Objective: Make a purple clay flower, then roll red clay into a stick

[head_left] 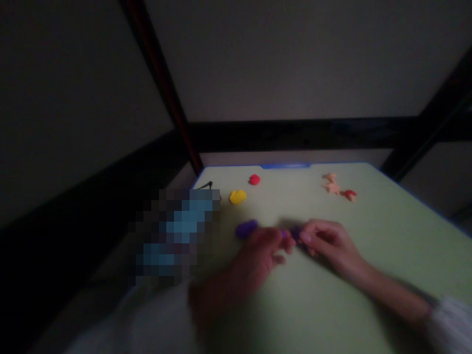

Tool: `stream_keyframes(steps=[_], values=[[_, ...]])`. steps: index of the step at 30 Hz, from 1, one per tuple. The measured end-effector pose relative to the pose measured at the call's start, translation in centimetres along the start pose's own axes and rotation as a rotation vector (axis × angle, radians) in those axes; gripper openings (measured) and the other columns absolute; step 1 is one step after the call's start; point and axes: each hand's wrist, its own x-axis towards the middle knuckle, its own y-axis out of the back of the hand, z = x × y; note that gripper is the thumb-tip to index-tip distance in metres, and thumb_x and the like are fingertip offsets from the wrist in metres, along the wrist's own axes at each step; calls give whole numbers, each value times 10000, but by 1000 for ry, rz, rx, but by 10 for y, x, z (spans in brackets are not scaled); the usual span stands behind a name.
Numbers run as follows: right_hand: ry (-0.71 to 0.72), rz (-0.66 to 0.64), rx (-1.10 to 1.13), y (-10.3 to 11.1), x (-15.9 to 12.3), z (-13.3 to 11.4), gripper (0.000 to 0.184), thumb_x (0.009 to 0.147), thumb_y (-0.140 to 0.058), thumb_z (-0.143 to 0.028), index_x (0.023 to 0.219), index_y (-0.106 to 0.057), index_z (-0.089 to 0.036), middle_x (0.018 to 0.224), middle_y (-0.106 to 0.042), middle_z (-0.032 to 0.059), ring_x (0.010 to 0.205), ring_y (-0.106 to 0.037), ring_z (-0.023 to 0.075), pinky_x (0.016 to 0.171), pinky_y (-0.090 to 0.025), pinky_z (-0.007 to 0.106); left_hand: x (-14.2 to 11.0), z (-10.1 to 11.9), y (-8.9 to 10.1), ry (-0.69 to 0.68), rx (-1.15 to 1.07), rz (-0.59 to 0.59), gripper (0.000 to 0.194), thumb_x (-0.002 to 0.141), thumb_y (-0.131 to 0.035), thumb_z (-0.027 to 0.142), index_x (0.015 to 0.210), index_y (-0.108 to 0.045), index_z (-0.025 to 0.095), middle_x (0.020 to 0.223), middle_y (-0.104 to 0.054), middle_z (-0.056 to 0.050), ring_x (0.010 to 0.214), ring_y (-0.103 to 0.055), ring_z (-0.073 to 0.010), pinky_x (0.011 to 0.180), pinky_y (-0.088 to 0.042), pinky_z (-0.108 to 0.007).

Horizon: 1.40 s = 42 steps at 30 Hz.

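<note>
- Work looks partway along, as far as can be judged: a small purple piece (pixel 296 234) is between the two hands, and a larger purple lump (pixel 246 229) lies on the table (pixel 391 236), just beside the left hand (pixel 262 242).
- Farther back on the table: a yellow lump (pixel 238 197), a red lump (pixel 254 179) beyond it and, well to the right, a cluster of peach-coloured pieces (pixel 333 189), one with red on it. Whether these are finished cannot be told.
- Left hand reaches in from the lower left, fingers bent and pointing right. A purple spot (pixel 283 233) shows at their tips — blur hides whether they grip it.
- Right hand comes from the lower right, thumb and forefinger pinched together on the small purple piece — the hands almost meet.
</note>
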Motion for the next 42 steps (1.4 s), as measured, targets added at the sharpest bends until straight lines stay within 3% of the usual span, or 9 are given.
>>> stream_keyframes(steps=[7, 13, 21, 34, 42], values=[[-7, 2, -4, 0, 0, 0, 365, 708, -670, -475, 570, -551, -158, 453, -439, -49, 433, -340, 64, 416, -258, 208, 2, 4, -5, 26, 4, 77, 166, 753, -630, 325, 768, -633, 160, 751, -607, -18, 704, -545, -122, 578, -360, -222], [21, 9, -32, -1, 0, -2, 383, 713, -658, -486, 540, -535, -167, 456, -455, -39, 438, -361, 69, 415, -284, 210, 0, 4, -1, -28, 113, 32, 155, 739, -647, 322, 739, -638, 167, 750, -583, -14, 690, -512, -110, 576, -357, -214], [8, 10, -36, -1, 0, -2, 381, 704, -667, -490, 552, -549, -162, 450, -452, -43, 432, -358, 68, 412, -282, 208, -1, 5, -5, -59, 172, 63, 107, 710, -637, 248, 670, -617, 152, 662, -559, -6, 632, -494, -114, 578, -371, -237], [1, 31, -7, 2, -1, 2, 343, 745, -651, -453, 592, -576, -155, 484, -482, -35, 459, -379, 72, 439, -287, 209, 1, 3, -4, -144, 310, 87, 148, 713, -652, 270, 700, -653, 123, 661, -598, -36, 611, -537, -125, 516, -397, -228], [-1, 38, 44, 2, 0, 3, 330, 755, -639, -454, 617, -577, -162, 507, -477, -39, 465, -359, 67, 436, -269, 199, 0, 3, -6, -136, 249, 108, 199, 697, -655, 287, 801, -698, 123, 705, -619, -45, 622, -535, -127, 505, -376, -222]])
